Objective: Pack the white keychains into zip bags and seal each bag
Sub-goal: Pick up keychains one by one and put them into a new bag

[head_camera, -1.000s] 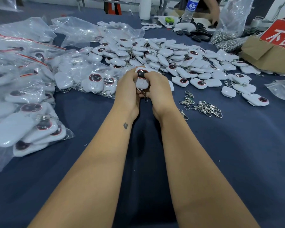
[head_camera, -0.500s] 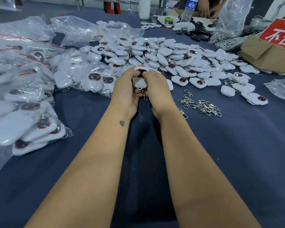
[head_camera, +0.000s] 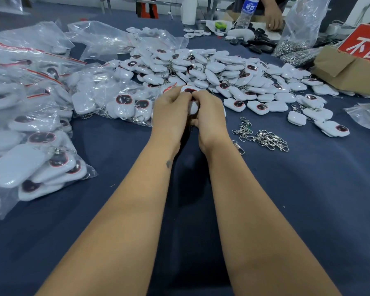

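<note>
Both hands meet in the middle of the desk (head_camera: 286, 210) and grip one white keychain (head_camera: 190, 91) between them. The left hand (head_camera: 171, 112) curls round its left side and the right hand (head_camera: 209, 116) curls round its right side, so only the top with the dark round spot shows. I cannot tell what the fingers do under it. The keychain could slip out if the fingers pull too hard, and it would land on the big pile of keychains (head_camera: 222, 69) just behind the hands and get lost in it. The loose metal clips (head_camera: 263, 137) lie near the right hand, so a quick wrist move could scatter them. The filled bags (head_camera: 41, 146) sit to the left, and one open bag (head_camera: 115, 99) lies just beside the left hand; a bump there could spill it.
</note>
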Tool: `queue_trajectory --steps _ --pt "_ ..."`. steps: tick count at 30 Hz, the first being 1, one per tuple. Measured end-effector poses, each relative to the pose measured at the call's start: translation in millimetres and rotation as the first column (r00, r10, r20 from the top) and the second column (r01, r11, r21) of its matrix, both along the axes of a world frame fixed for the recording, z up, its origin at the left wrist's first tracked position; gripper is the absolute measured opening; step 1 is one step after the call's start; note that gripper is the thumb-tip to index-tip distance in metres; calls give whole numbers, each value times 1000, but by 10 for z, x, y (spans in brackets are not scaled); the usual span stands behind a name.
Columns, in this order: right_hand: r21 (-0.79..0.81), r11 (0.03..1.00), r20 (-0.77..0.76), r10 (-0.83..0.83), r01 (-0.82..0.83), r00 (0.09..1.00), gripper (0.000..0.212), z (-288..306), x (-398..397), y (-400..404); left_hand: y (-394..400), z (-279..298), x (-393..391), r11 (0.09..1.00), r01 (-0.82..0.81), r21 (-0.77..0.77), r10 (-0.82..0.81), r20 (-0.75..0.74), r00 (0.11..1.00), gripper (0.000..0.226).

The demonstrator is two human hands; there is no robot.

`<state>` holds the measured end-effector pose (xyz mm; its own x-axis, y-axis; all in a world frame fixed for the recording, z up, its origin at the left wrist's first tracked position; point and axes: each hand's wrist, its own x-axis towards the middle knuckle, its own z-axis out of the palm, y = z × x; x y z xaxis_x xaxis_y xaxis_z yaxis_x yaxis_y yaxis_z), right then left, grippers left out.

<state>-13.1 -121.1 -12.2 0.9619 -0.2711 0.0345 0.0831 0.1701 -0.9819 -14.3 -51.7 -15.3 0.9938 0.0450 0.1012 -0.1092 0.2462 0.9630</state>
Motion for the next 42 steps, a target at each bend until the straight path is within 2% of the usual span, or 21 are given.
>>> queue_trajectory --steps 2,4,7,9,11,13,14,16,17,19,22,25,27,29,30,34,36,38,39,41,42 --pt "127 992 12 -4 3 1000 21 2 -27 -4 -31 -3 -60 968 -64 242 31 138 990 23" --pt "276 961 36 -12 1 999 20 11 -28 -11 -52 -4 -121 892 -173 417 53 282 958 24" --pt "296 948 30 -132 117 991 7 22 -3 -26 17 40 -151 735 -512 444 227 550 804 31" --pt "209 963 32 -180 170 983 4 26 -25 -28 120 41 -101 574 -630 523 309 574 758 33" --pt "143 970 26 -200 194 979 14 34 -53 -31 214 7 -43 391 -597 701 355 483 800 37" --pt "135 968 -2 -212 210 977 18 47 -42 -41 286 -28 -5 307 -526 793 387 401 830 37" --pt "168 965 -8 -204 203 979 15 64 -40 -37 315 -32 9 323 -517 793 392 385 835 33" --pt "241 954 10 -185 177 983 5 76 -27 -21 352 -17 23 417 -526 741 415 360 836 25" --pt "237 956 19 -183 174 983 10 75 -28 -11 364 -5 26 481 -528 700 438 330 836 22" --pt "181 972 48 -164 153 985 19 55 -30 23 372 12 33 609 -532 589 485 254 837 20" --pt "46 998 80 -55 51 995 17 35 -42 112 367 26 36 698 -551 456 509 226 831 18" --pt "-276 960 100 66 -36 993 14 -10 -68 168 362 30 36 730 -571 377 515 246 821 15" --pt "-467 882 134 135 -58 982 25 -38 -78 191 358 32 29 750 -572 333 516 248 820 12" --pt "-568 822 140 154 -48 978 35 -51 -86 201 349 34 21 767 -561 312 503 249 827 9" --pt "-578 816 140 130 -26 982 35 -61 -77 200 343 34 19 779 -549 304 493 244 835 8" --pt "-422 907 60 47 -17 997 23 -55 -80 195 324 45 9 811 -515 277 465 228 855 12" --pt "-603 798 85 91 -22 992 15 -59 -76 209 324 36 14 800 -524 294 467 244 850 9" --pt "-772 635 95 148 -21 984 20 -92 -54 238 318 20 18 808 -502 309 442 248 862 11" --pt "-795 606 94 162 -24 982 26 -93 -49 249 312 14 18 816 -483 317 420 249 873 13" --pt "-776 631 143 145 20 979 34 -71 -52 250 298 16 16 814 -467 345 391 267 881 15" --pt "-751 657 173 100 66 980 30 -56 -57 236 287 25 8 806 -474 355 388 287 876 15"
